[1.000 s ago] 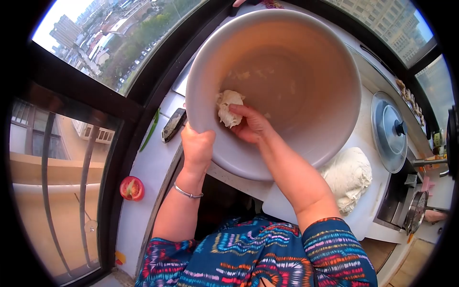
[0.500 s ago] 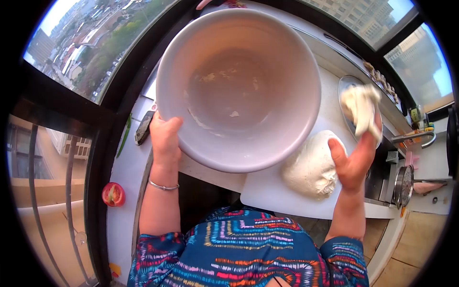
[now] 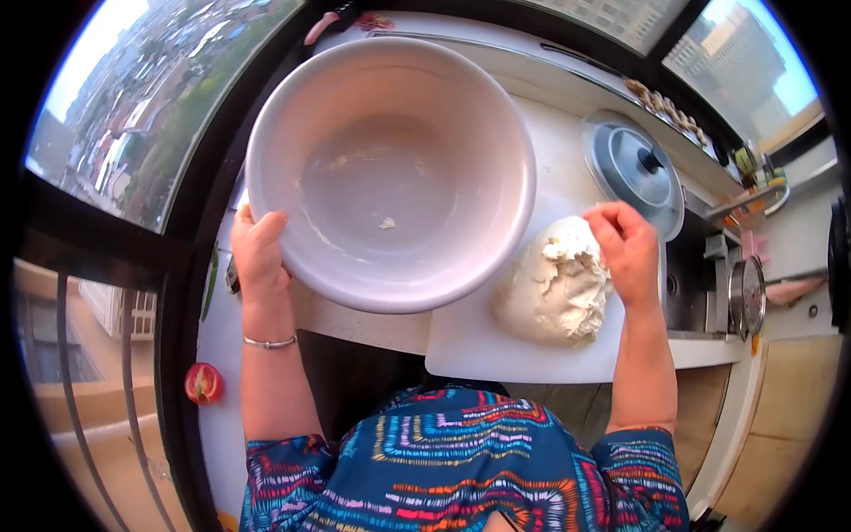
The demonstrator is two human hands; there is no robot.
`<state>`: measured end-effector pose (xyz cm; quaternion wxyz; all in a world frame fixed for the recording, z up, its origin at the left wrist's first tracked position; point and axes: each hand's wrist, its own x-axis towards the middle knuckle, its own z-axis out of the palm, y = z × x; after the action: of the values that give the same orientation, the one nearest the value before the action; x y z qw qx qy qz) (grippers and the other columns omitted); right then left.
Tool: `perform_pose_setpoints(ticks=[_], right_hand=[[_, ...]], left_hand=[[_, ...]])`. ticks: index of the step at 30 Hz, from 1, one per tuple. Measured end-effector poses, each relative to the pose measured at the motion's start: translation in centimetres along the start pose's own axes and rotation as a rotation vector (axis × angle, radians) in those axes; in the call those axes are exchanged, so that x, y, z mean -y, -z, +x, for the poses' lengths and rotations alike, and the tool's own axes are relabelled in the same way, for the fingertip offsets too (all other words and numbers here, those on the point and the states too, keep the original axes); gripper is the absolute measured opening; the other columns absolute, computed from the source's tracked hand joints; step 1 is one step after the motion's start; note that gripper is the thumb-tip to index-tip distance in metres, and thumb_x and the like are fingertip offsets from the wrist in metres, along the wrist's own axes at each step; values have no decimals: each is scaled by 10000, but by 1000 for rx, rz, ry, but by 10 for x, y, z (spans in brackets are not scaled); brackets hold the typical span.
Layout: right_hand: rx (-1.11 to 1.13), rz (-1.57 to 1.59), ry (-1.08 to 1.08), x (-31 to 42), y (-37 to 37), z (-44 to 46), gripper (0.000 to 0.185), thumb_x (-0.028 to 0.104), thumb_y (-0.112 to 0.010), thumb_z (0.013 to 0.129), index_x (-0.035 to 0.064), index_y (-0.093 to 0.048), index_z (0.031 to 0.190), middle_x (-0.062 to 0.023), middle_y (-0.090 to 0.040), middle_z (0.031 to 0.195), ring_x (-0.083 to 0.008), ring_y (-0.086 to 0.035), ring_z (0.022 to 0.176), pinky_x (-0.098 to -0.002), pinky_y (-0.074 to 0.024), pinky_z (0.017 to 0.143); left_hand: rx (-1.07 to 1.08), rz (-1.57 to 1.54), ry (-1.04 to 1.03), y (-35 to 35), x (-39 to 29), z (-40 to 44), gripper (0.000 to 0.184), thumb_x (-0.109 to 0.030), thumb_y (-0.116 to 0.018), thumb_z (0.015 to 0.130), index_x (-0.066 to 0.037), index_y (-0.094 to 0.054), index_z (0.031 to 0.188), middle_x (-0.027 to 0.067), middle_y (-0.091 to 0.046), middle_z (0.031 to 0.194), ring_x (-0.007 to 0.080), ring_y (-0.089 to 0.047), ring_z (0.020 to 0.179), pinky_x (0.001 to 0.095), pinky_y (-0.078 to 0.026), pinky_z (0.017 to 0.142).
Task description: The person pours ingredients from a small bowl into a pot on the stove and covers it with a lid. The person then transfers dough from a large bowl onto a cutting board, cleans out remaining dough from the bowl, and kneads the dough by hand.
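Observation:
My left hand (image 3: 260,251) grips the left rim of a large pale basin (image 3: 390,257), thumb over the edge. The basin is tilted towards me, and a few dough scraps cling to its inside. To its right, a big lump of dough (image 3: 554,288) rests on a white cutting board (image 3: 461,341); its upper right side is rough and torn. At that side is my right hand (image 3: 628,253), its fingers curled closed against the dough. Their tips are partly hidden.
Behind my right hand lies a glass lid (image 3: 634,168) with a dark knob. A sink (image 3: 683,284) and faucet (image 3: 753,199) are at the right. A cut tomato (image 3: 204,384) sits on the left ledge; garlic (image 3: 665,108) lies along the back sill.
My right hand has come down from above the lid to the lump, bringing a loose piece of dough against it. The lid now shows fully. The view has shifted slightly.

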<state>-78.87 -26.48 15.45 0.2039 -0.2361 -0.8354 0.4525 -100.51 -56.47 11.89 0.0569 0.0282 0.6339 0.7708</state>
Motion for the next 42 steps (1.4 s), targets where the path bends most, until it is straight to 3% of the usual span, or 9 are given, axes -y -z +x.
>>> perform_pose_setpoints(ticks=[8, 12, 24, 28, 29, 32, 33, 36, 42], right_hand=[[182, -11, -349, -53, -8, -23, 128, 138, -604, 761, 12, -582, 744, -5, -522, 649, -83, -486, 618, -228, -406, 579], [-297, 17, -43, -20, 21, -55, 151, 159, -581, 797, 20, -566, 739, -1, -507, 627, -88, -495, 596, -224, -404, 559], [-742, 1347, 186, -40, 142, -297, 366, 346, -474, 872, 122, -391, 594, 7, -426, 567, -78, -392, 488, -226, -317, 410], [-954, 1342, 331, -45, 182, -443, 380, 347, -478, 868, 141, -379, 564, 29, -425, 584, -63, -368, 497, -216, -292, 406], [-1043, 1320, 378, -44, 190, -483, 378, 347, -473, 870, 141, -381, 566, 31, -427, 588, -59, -365, 500, -215, -291, 403], [-1339, 1193, 448, -24, 196, -603, 352, 316, -461, 876, 141, -397, 578, 32, -431, 608, -57, -365, 507, -208, -293, 398], [-1430, 1157, 459, -19, 196, -644, 348, 305, -462, 875, 141, -395, 576, 30, -428, 603, -59, -362, 502, -208, -296, 397], [-1662, 1044, 506, -7, 185, -741, 340, 286, -464, 874, 140, -394, 575, 28, -422, 591, -64, -357, 491, -208, -299, 394], [-2019, 910, 694, -12, 150, -866, 325, 267, -468, 871, 140, -410, 577, 20, -422, 581, -73, -360, 479, -213, -299, 393]], left_hand=[[-54, -135, -79, 0, -5, -1, 323, 47, -452, 668, 61, -466, 990, 127, -548, 920, 186, -547, 811, 292, -439, 776], [116, -288, -89, -20, -15, 3, 397, -67, -473, 703, 52, -462, 1081, 151, -536, 1006, 253, -529, 930, 355, -438, 826], [498, -397, 198, -145, 34, 0, 348, -199, -559, 723, 45, -574, 971, 181, -541, 1043, 302, -521, 959, 430, -423, 869], [726, 49, -467, -217, 24, -185, 570, -383, -570, 737, 84, -511, 1058, 260, -517, 1037, 244, -539, 863, 404, -466, 691], [763, 0, -408, -229, 38, -205, 278, -95, -496, 807, 92, -521, 1012, 253, -523, 998, 247, -537, 803, 374, -466, 677], [982, -214, -106, -240, 20, -366, 296, -120, -476, 804, 96, -517, 1002, 248, -517, 999, 253, -523, 812, 380, -452, 674], [1005, 123, -754, -248, 28, -395, 427, -271, -498, 783, 79, -511, 1026, 249, -496, 1051, 271, -511, 871, 398, -440, 701], [1432, -259, 230, -276, 43, -480, 492, -191, -513, 732, 15, -434, 1171, 169, -479, 1147, 276, -491, 1018, 389, -397, 882], [1690, -129, 380, -367, 133, -593, 452, -143, -483, 694, 14, -447, 1117, 159, -496, 1055, 261, -518, 928, 378, -461, 779]])
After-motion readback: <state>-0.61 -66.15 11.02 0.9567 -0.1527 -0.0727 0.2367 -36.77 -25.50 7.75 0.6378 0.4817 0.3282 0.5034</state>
